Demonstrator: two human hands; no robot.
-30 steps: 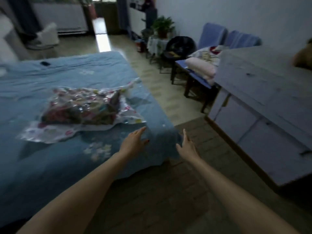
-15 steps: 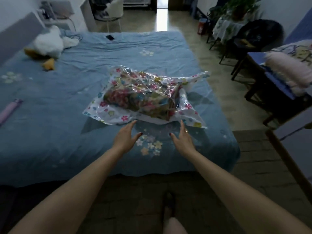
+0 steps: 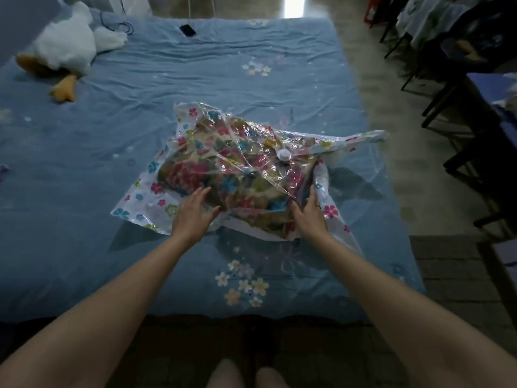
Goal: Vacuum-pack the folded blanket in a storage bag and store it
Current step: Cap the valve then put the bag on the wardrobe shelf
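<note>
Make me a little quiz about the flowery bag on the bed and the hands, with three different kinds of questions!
1. True or false: the storage bag lies on the blue bed.
2. What soft toy sits at the far left corner of the bed? A) a brown bear B) a white duck C) a green frog
3. Fill in: the round white ____ sits on top of the bag.

Key
1. True. The left hand and right hand both touch its near edge with fingers straight.
2. B, the white duck.
3. valve.
</note>
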